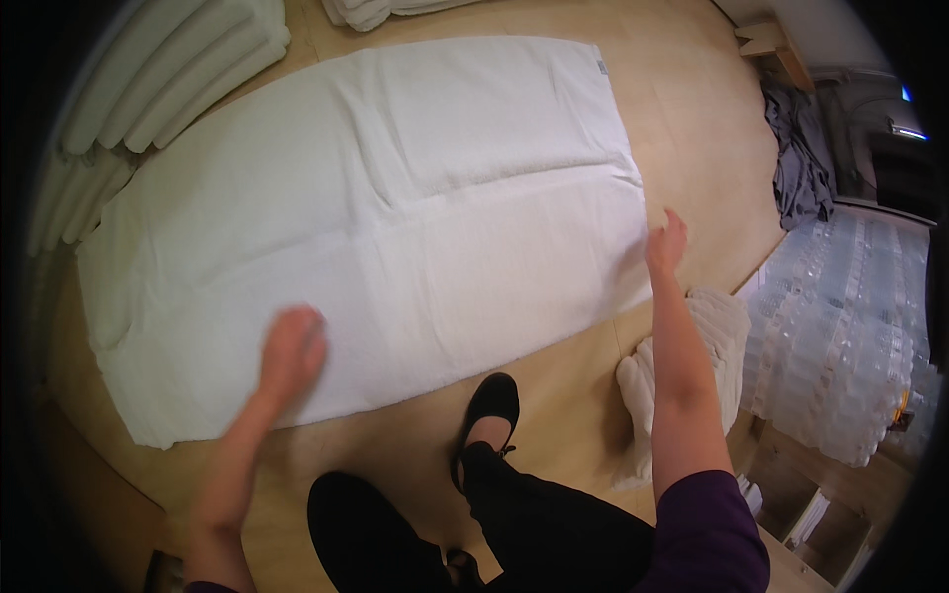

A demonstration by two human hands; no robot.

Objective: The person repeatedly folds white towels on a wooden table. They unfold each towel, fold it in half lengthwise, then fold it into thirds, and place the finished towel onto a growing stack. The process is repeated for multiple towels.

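A large white towel [474,244] lies spread nearly flat across the pale wooden surface [689,148], with creases across its middle and a small tag at its upper right corner. Over its lower left part is my left hand [293,352], blurred, with the fingers curled; whether it touches the cloth or holds anything I cannot tell. My right hand [669,243] is just beyond the towel's right edge, thumb and fingers apart, with nothing visible in it.
Folded white towels [185,67] are stacked at the upper left, and more [400,9] at the top. Another folded pile [715,326] sits beside my right forearm. Farther right are a dark grey cloth [801,159], clear plastic-wrapped packs [830,333] and wooden compartments [808,497].
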